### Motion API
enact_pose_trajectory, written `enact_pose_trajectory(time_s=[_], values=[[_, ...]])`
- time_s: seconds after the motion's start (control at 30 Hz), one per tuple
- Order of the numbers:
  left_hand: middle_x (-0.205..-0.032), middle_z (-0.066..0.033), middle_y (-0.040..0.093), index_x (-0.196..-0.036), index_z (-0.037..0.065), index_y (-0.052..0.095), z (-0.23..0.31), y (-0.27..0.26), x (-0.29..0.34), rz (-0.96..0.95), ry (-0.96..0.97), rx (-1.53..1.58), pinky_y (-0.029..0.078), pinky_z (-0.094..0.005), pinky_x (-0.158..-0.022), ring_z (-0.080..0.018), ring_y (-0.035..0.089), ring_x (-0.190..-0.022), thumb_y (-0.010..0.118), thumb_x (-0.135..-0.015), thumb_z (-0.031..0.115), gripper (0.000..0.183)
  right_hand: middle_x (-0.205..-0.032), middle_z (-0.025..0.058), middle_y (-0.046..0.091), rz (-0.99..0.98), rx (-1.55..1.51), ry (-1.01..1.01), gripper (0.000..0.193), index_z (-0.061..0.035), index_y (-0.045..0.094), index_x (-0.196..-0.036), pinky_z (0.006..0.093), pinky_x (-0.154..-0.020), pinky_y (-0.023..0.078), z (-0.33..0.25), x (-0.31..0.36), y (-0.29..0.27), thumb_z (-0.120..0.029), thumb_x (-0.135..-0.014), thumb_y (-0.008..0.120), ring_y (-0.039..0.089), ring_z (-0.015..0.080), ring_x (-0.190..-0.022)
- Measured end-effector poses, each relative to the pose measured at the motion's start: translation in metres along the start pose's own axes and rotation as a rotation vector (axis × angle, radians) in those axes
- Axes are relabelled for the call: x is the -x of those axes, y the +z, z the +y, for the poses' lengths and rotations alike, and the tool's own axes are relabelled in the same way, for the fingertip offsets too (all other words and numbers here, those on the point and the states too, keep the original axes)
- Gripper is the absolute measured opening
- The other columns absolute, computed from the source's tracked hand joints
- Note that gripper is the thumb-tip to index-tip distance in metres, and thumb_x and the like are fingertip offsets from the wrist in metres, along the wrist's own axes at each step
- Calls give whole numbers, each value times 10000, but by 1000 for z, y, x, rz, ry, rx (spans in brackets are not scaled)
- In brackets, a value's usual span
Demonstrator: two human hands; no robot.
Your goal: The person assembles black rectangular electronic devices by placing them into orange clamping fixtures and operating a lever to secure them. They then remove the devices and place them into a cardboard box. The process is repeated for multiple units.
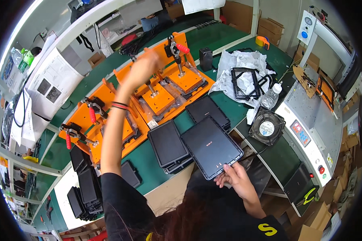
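Note:
My right hand (235,178) grips the lower corner of a flat black rectangular panel (211,144), thumb on its face, tilted over the table's near edge. My left hand (145,68) reaches out over the orange clamping fixtures. It is smeared by motion beside a toggle clamp, and its fingers do not show clearly. The orange fixture (159,100) under it has clamps pressing orange plates down on dark parts with clear film around them. A red-handled toggle clamp (175,50) stands just right of that hand. My left forearm partly covers a second orange fixture (88,128).
Stacked black panels (169,144) lie near the held one, with another stack (209,108) behind. More black cases (84,188) are at the left. Crumpled white wrapping with a black frame (245,82), a clear bottle (271,96) and a fan (266,126) sit at the right, beside a machine (305,136).

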State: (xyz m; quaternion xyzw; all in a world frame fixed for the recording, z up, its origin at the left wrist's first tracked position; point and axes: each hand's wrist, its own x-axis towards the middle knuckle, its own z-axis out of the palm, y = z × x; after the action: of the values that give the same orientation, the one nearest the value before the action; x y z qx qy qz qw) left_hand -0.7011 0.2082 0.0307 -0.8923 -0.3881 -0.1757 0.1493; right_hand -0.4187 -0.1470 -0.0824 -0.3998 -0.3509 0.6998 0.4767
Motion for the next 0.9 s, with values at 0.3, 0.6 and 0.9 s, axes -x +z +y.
enact_pose_trajectory(time_s=[0.3, 0.6, 0.9], values=[[-1032, -214, 607, -1051, 6, 601, 71, 15, 14, 269, 329, -422, 441, -409, -914, -346, 580, -977, 443, -967, 298, 342, -856, 155, 608, 1, 76, -66, 212, 23, 430, -1102, 280, -627, 520, -2, -4, 0, -163, -1008, 388, 620, 184, -697], [-1359, -185, 461, -1306, -66, 439, 147, 39, 50, -215, -169, 1172, 253, -331, -1102, -269, 385, -1308, 229, -1006, 479, 656, -833, 135, 622, 129, 176, -284, 232, 32, 524, -1035, 269, -621, 520, 4, -73, -24, -190, -979, 487, 627, 156, -692], [-1319, -202, 484, -1319, -86, 408, 122, 85, 19, -219, -352, 1870, 267, -350, -1088, -273, 422, -1251, 198, -949, 619, 824, -769, 95, 541, 686, 1164, -1078, 471, -57, 609, -1195, 352, -614, 470, 14, -122, -45, 20, -739, 699, 567, 219, -654]])
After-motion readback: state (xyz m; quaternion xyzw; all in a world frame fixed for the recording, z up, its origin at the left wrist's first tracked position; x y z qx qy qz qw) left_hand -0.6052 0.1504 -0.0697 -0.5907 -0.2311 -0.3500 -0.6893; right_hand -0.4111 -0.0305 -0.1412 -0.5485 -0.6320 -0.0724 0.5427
